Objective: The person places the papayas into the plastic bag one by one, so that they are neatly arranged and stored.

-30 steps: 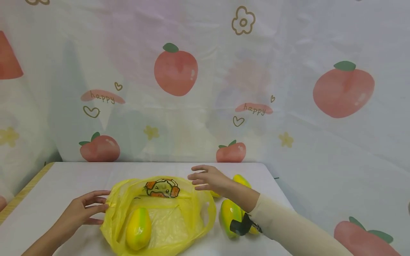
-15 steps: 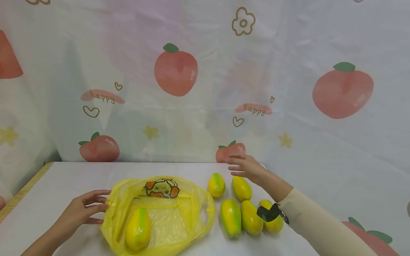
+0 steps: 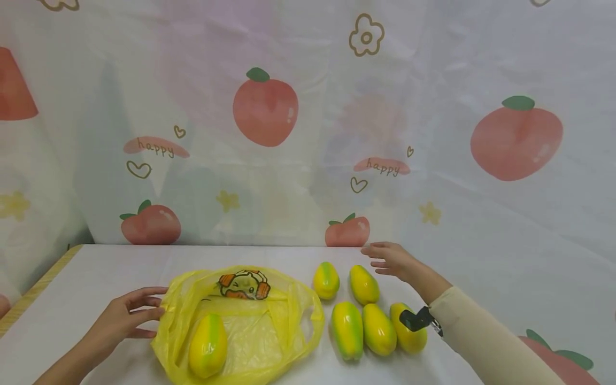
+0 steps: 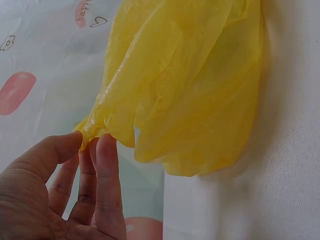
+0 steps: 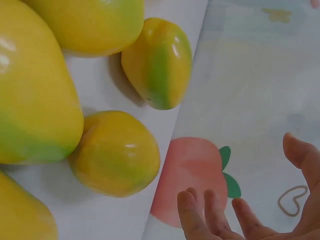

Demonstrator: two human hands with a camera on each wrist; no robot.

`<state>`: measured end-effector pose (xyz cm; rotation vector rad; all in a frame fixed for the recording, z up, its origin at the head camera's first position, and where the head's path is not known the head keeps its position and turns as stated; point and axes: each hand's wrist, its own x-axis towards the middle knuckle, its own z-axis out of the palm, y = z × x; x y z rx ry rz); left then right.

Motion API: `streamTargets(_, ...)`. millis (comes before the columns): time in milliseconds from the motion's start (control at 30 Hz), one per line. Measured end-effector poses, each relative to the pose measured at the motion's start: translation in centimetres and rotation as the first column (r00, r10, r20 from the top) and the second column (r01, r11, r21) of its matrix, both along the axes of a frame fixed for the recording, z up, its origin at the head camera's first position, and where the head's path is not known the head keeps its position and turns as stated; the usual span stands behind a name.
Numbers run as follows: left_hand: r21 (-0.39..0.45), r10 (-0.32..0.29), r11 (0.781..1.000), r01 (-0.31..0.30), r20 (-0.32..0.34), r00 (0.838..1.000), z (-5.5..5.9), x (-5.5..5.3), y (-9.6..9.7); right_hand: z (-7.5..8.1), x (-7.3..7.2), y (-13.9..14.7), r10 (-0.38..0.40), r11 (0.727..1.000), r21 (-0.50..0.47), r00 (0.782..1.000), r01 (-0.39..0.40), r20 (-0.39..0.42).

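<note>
My left hand (image 3: 122, 313) pinches the left edge of a yellow plastic bag (image 3: 180, 305) between thumb and fingers. In the left wrist view the bunched film of the bag (image 4: 185, 90) hangs from the fingertips. One glossy yellow-green papaya (image 3: 208, 345) lies inside the open mouth. Right of the bag are several more: a small papaya (image 3: 325, 280) and another papaya (image 3: 363, 284) behind, a long papaya (image 3: 347, 330) in front. My right hand (image 3: 397, 261) hovers beyond them, fingers spread and holding nothing. The right wrist view shows this hand (image 5: 247, 220) apart from the nearest papaya (image 5: 117, 155).
Beneath everything is a white-covered table (image 3: 120, 262), with a wooden edge (image 3: 43, 283) showing at the left. A fruit-printed cloth (image 3: 308, 133) hangs right behind it. A black wrist device (image 3: 415, 320) partly covers the rightmost papaya (image 3: 408, 337).
My right hand has moved rightward from above the bag to beyond the papayas, uncovering them. The left hand, the bag and the papaya in it have stayed put.
</note>
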<state>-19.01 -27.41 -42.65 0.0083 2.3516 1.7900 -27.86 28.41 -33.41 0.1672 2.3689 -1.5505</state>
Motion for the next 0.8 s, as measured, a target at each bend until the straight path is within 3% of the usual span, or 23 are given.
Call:
streamTargets(367,0.006,-0.001,1.000,0.002,-0.009,1.000,-0.1,0.0,0.1,-2.5,-0.7,1.4,-0.040,0.999,0.038,0.997,0.037,0.069)
streamTargets(800,-0.018,0.021,1.000,-0.021,0.008,1.000,-0.1,0.1,0.1,-4.3,-1.1,1.2,-0.075,0.989,0.133,0.989,0.058,0.126)
